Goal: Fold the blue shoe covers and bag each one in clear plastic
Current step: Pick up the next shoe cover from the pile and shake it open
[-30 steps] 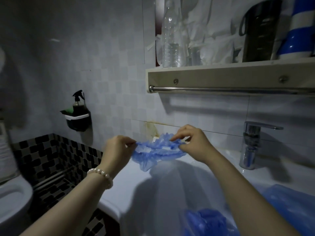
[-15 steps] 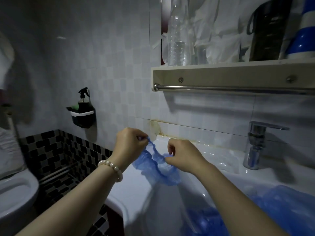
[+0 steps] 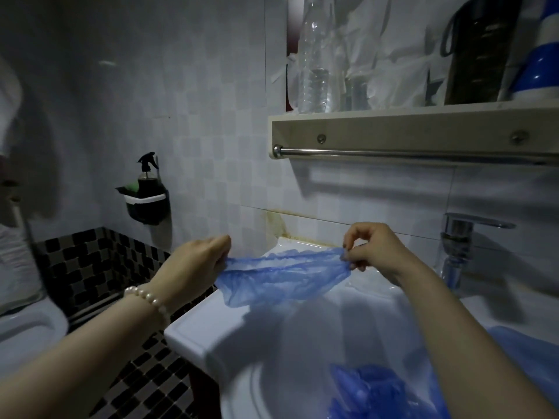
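A thin blue shoe cover [image 3: 281,276] is stretched out lengthwise above the white sink [image 3: 211,325]. My left hand [image 3: 193,267] pinches its left end and my right hand [image 3: 375,252] pinches its right end between thumb and fingers. The cover sags a little in the middle and hangs over the sink's back left corner. More crumpled blue shoe covers [image 3: 372,391] lie in the basin under my right forearm. A clear plastic sheet [image 3: 372,279] lies on the sink ledge just beyond my right hand.
A chrome tap [image 3: 456,249] stands at the right of the sink. Above it, a shelf [image 3: 417,128] with a towel rail holds bottles and a dark jug. A black wall holder with a spray bottle [image 3: 146,195] hangs on the left. A toilet [image 3: 27,322] sits lower left.
My hands have moved apart, pulling the bunched shoe cover out into a long flat strip. The view has shifted slightly to the left.
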`<action>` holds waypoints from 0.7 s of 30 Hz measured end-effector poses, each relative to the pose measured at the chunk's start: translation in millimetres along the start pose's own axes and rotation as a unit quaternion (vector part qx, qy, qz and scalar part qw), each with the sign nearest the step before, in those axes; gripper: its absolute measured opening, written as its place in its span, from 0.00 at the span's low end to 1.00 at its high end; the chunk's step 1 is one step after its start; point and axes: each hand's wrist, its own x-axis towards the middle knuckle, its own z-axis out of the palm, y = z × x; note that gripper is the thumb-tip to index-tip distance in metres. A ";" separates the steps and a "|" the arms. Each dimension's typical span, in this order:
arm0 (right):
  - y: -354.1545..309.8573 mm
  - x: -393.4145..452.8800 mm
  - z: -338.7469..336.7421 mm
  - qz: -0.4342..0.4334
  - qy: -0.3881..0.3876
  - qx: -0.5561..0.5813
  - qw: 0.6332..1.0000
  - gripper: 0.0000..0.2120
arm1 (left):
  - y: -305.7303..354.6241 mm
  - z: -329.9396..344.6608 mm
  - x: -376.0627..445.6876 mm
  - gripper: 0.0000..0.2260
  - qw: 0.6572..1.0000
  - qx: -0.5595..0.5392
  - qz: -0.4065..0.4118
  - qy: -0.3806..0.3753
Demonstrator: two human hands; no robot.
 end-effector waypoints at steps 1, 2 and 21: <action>0.0 -1.1 -4.7 -0.010 -0.009 0.009 1.000 0.16 | -2.9 0.1 -4.8 0.12 0.998 0.010 0.064 -0.011; 0.3 -1.6 -8.3 -0.021 -0.017 -0.004 1.000 0.18 | -5.1 1.1 -9.2 0.10 0.992 0.028 0.123 -0.027; -20.7 -1.8 20.1 -0.154 0.178 -0.260 0.936 0.10 | -4.6 -25.4 38.0 0.04 0.985 -0.004 -0.167 -0.043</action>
